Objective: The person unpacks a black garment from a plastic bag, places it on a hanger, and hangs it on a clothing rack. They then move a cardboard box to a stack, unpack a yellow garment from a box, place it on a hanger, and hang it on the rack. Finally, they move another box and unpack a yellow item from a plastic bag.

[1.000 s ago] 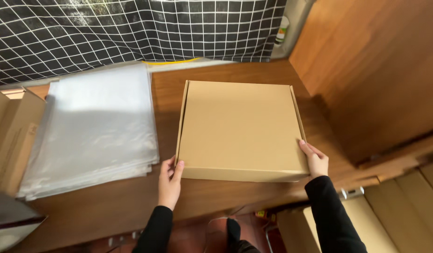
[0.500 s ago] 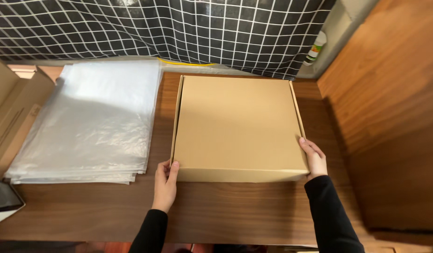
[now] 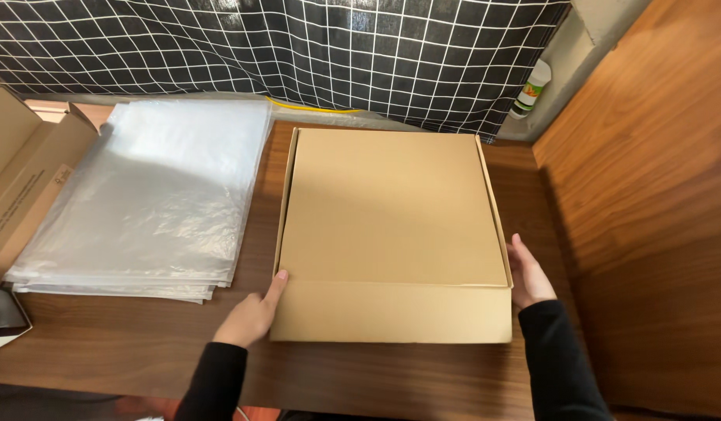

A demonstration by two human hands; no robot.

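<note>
Since the earlier frame the view has drawn nearer. The cardboard box (image 3: 391, 234) lies mid-table; left hand (image 3: 251, 316) at seven o'clock, right hand (image 3: 528, 274) at four, fingers together, flat against its sides.

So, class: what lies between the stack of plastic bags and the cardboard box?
Head view: only a bare strip of wooden table separates the plastic bags from the cardboard box.

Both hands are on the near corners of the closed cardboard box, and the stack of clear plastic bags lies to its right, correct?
Not quite. The head view shows the plastic bags lying to the left of the box, not the right. The rest holds: the left hand and right hand are on the near corners of the closed box.
</note>
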